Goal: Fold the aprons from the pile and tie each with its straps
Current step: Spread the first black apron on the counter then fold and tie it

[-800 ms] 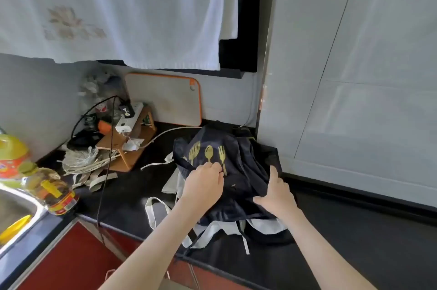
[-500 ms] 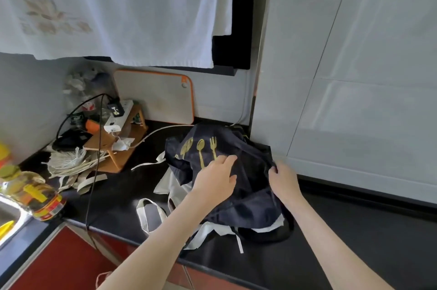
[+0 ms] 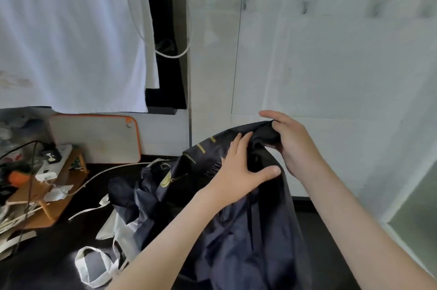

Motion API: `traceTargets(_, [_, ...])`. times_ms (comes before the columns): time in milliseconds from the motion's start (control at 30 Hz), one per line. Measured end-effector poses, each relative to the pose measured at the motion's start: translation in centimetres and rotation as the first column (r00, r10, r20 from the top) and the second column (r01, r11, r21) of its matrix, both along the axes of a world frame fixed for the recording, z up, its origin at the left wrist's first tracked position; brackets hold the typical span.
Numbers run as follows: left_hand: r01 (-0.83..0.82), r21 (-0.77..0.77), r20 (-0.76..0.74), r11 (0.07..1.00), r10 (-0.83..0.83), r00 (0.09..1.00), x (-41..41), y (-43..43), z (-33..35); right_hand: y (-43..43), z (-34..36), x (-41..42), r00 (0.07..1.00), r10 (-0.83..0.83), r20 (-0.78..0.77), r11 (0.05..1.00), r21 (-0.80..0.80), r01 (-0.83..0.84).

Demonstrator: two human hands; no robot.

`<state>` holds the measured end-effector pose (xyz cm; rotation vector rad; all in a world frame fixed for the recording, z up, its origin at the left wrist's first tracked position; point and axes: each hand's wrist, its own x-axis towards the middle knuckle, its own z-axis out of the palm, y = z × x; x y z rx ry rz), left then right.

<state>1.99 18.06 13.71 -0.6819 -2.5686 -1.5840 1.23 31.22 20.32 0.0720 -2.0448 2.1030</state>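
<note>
The head view shows a dark navy apron (image 3: 248,242) held up off the black tabletop (image 3: 47,254), to the right of an orange-rimmed chopping board (image 3: 94,138) that leans against the wall. The person's right hand (image 3: 298,148), the thing furthest right of the board, has its fingers curled tight round a bunched top edge of the apron. The left hand (image 3: 238,171), between the board and the right hand, lies against the cloth with fingers straight and thumb spread wide, and we see it gripping nothing. Below and right of the board, the dark pile (image 3: 127,195) lies crumpled on the tabletop, with pale straps (image 3: 111,228) trailing in front of it. Below and left of the board we see a wooden stand (image 3: 47,195) carrying a white power strip (image 3: 54,162). Above the board hangs a white cloth (image 3: 71,29)
</note>
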Motion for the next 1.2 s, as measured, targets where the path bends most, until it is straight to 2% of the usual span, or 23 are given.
traceTargets(67, [0.075,0.182,0.041,0.981,-0.083,0.996,1.5,1.5,1.2,1.3,1.1,1.9,1.000,0.016,-0.017,0.999,0.044,-0.016])
traceTargets(167, [0.105,0.275,0.035,0.956,-0.119,0.992,4.8,3.6,3.0,3.6,2.2,5.5,0.995,0.087,-0.042,0.981,0.176,-0.079])
traceTargets(267, [0.208,0.468,0.098,0.859,-0.284,0.954,8.6,5.7,4.3,6.4,2.6,9.7,0.982,0.178,-0.059,0.949,0.276,-0.155])
traceTargets(333, [0.207,0.555,0.171,0.805,-0.354,0.919,10.4,6.7,4.9,8.3,2.5,12.2,0.978,0.198,-0.064,0.926,0.340,-0.165])
traceTargets(400, [0.162,0.459,0.226,0.873,-0.292,0.929,11.6,7.2,5.2,9.8,2.2,14.3,0.970,0.235,-0.053,0.917,0.343,-0.204])
traceTargets(500, [0.147,0.133,0.150,0.980,-0.166,0.975,13.8,8.0,4.7,12.4,1.2,17.7,0.941,0.340,-0.003,0.891,0.322,-0.321])
traceTargets(633, [0.053,-0.039,0.100,0.998,-0.049,0.994,16.8,8.5,4.0,14.0,-1.0,20.7,0.920,0.379,0.103,0.837,0.385,-0.388])
traceTargets(800, [-0.001,-0.184,0.084,0.983,0.017,0.996,18.4,8.6,2.0,13.2,-3.7,21.9,0.943,0.313,0.115,0.882,0.333,-0.334])
traceTargets(933, [-0.077,-0.232,0.058,0.970,0.093,0.994,18.7,8.1,0.2,12.3,-5.5,21.7,0.923,0.338,0.182,0.896,0.240,-0.375])
traceTargets(1000, [-0.130,-0.213,0.055,0.968,0.145,0.988,18.3,7.5,-0.6,11.9,-6.7,21.1,0.927,0.302,0.224,0.899,0.256,-0.355])
traceTargets(1100, [-0.199,-0.064,0.127,0.978,0.206,0.970,17.4,6.6,-1.1,11.1,-8.9,20.1,0.917,0.219,0.335,0.876,0.346,-0.335])
traceTargets(1200, [-0.249,0.094,0.269,0.964,0.216,0.938,16.6,6.0,-1.5,9.6,-11.0,19.1,0.908,0.152,0.390,0.832,0.445,-0.330])
